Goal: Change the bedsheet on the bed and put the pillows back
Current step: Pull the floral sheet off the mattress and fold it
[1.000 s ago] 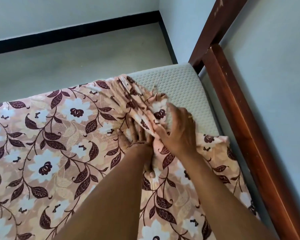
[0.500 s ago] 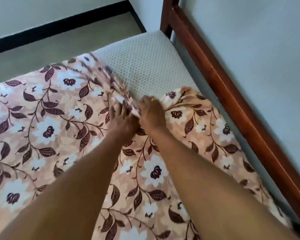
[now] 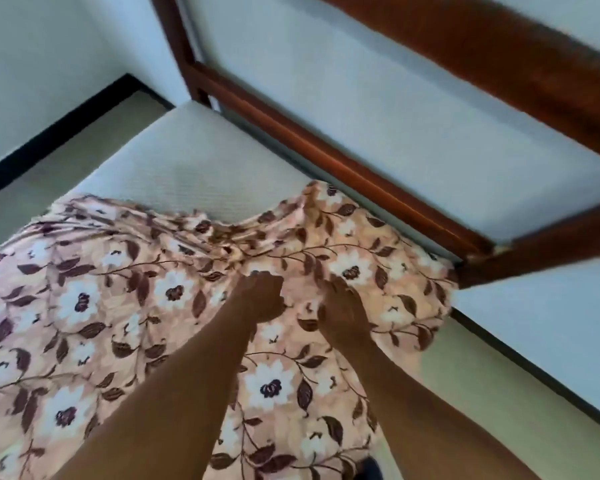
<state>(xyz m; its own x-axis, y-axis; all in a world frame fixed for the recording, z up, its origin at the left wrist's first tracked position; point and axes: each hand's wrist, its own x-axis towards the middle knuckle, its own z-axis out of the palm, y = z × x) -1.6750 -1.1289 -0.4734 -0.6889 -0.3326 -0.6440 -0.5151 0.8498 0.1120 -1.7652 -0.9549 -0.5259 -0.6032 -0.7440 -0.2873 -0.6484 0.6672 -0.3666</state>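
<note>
Floral bedsheet (image 3: 118,306) covers the near mattress (image 3: 187,174), its bunched edge short of the bare far corner by the wooden bed frame (image 3: 326,147); left hand (image 3: 261,296) curled, gripping fabric, right hand (image 3: 343,308) just beside it on the sheet, grip unclear from blur.

bedsheet (image 3: 118,306): peach-pink cloth, white flowers, dark maroon leaves and vines | state: spread wrinkled over the near part of the mattress (image 3: 187,168), far edge bunched in folds at mid-width, right edge draped over the mattress side | mattress: pale, finely textured, far corner bare | bed frame (image 3: 326,157): reddish-brown wood rail just beside the sheet's far right corner
</note>
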